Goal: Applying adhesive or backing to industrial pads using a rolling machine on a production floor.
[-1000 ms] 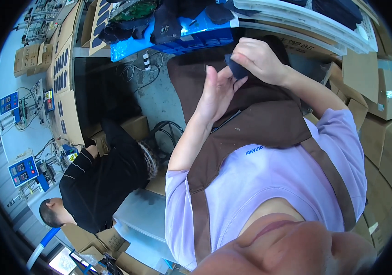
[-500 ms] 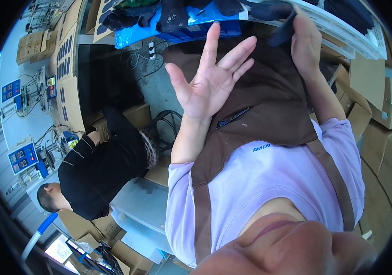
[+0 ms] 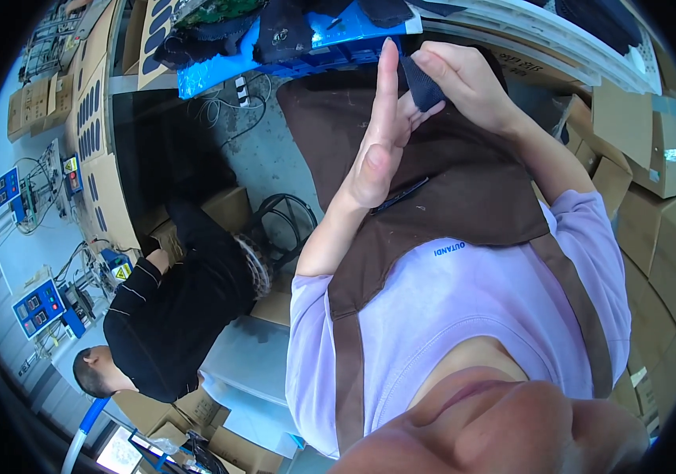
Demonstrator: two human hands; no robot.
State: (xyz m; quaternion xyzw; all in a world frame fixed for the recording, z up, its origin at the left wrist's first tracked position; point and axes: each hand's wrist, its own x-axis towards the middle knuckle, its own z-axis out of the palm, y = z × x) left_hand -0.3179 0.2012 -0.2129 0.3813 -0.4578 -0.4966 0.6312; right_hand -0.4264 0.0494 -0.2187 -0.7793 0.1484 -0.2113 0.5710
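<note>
The right hand [image 3: 468,79] pinches a small dark strip of woven fabric [image 3: 421,83] between thumb and fingers and holds it against the fingertips of the left hand [image 3: 376,150]. The left hand stands flat and upright, fingers straight and pressed together, gripping nothing. It looks to me like the strip is being checked or smoothed against the open hand. Whatever follows calls for the pinch to stay firm and the left fingers to close on the free end, since the strip hangs loose. Half a second ago the left hand was spread wide with its palm up and the right hand was farther off, by the tray; now the fingers are drawn together and the two hands meet. Just beyond them a blue plastic tray [image 3: 330,35] of similar dark pieces sits on the counter [image 3: 527,28]. Below the hands hangs a brown apron [image 3: 464,197], and another person in black [image 3: 172,308] crouches well off to the left.
</note>
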